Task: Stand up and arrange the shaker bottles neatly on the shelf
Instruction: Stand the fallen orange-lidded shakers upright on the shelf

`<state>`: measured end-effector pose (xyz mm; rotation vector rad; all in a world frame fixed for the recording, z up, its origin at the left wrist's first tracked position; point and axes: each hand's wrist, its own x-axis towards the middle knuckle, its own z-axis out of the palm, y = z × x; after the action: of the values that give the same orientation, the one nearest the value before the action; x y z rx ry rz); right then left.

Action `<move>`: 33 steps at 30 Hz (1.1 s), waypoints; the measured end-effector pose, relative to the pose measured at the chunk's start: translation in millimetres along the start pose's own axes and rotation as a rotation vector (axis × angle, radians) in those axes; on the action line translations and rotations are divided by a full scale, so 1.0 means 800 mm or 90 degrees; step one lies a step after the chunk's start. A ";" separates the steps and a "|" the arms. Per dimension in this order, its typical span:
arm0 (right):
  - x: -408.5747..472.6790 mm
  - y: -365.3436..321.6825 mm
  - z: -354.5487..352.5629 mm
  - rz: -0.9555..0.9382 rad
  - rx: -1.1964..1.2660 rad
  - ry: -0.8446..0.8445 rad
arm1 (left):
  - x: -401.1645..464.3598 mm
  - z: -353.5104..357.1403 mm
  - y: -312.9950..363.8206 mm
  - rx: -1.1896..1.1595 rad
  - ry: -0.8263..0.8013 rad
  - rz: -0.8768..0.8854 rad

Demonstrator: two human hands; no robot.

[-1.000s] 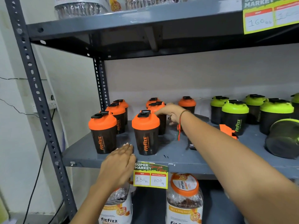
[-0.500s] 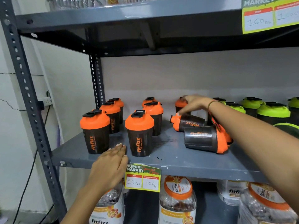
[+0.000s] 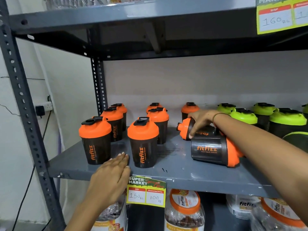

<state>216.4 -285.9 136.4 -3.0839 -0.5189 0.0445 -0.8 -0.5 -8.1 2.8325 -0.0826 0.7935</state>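
Note:
Several black shaker bottles with orange lids stand upright on the grey shelf [image 3: 175, 170], the nearest two at the front left [image 3: 95, 139] and front middle [image 3: 143, 140]. Two orange-lidded shakers lie on their sides: a rear one [image 3: 186, 129] with its lid pointing left, and a nearer one [image 3: 215, 150] with its lid to the right. My right hand [image 3: 201, 120] curls over the rear fallen shaker and grips it. My left hand [image 3: 111, 179] rests flat, fingers together, on the shelf's front edge between the two front bottles. Green-lidded shakers [image 3: 245, 116] stand at the right.
A yellow price tag [image 3: 146, 191] hangs from the shelf's front lip. Clear Fitfizz jars [image 3: 185, 212] fill the shelf below. An upper shelf [image 3: 133, 15] overhangs close above. A perforated grey upright [image 3: 25, 114] bounds the left side; a wall socket [image 3: 44, 107] is beyond it.
My right hand has come down from the back orange shaker onto the rear fallen shaker and closed on it. The view has shifted slightly. My left hand stays on the shelf edge.

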 end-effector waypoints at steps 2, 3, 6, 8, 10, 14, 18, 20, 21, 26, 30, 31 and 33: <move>-0.004 0.005 -0.004 -0.010 0.049 0.033 | -0.001 -0.001 0.001 -0.003 0.000 0.000; -0.007 0.008 -0.006 -0.014 0.100 0.061 | -0.001 -0.002 0.001 -0.004 0.000 -0.001; -0.013 0.022 -0.014 -0.003 0.317 0.123 | -0.001 -0.003 0.003 0.000 -0.002 -0.003; -0.017 0.029 -0.016 0.000 0.430 0.130 | -0.001 -0.003 0.004 0.002 -0.006 -0.003; -0.020 0.037 -0.012 -0.003 0.505 0.132 | -0.001 -0.002 0.004 0.003 -0.006 -0.006; -0.021 0.055 0.007 0.014 0.640 0.133 | -0.001 -0.002 0.002 0.010 -0.007 -0.011; -0.014 0.066 0.024 0.032 0.715 0.095 | 0.000 -0.001 0.002 0.016 -0.009 -0.012; -0.013 0.066 0.033 0.028 0.711 0.058 | 0.000 0.000 0.001 0.017 -0.008 -0.011; -0.015 0.064 0.037 0.023 0.698 0.042 | 0.000 0.000 0.000 0.017 -0.008 -0.009; -0.018 0.059 0.043 0.031 0.669 0.007 | 0.000 -0.001 0.001 0.017 -0.009 -0.017; -0.025 0.064 0.045 0.026 0.600 0.028 | 0.000 -0.003 0.003 0.016 -0.009 -0.013; -0.028 0.065 0.044 0.020 0.573 0.032 | -0.001 -0.003 0.003 0.015 -0.008 -0.009; -0.035 0.067 0.040 0.030 0.557 0.033 | -0.001 -0.003 0.004 0.011 -0.008 -0.004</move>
<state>206.4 -345.9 104.0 -2.2320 -0.3034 0.1461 -3.2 -3.0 -5.9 2.8524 -0.0696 0.7793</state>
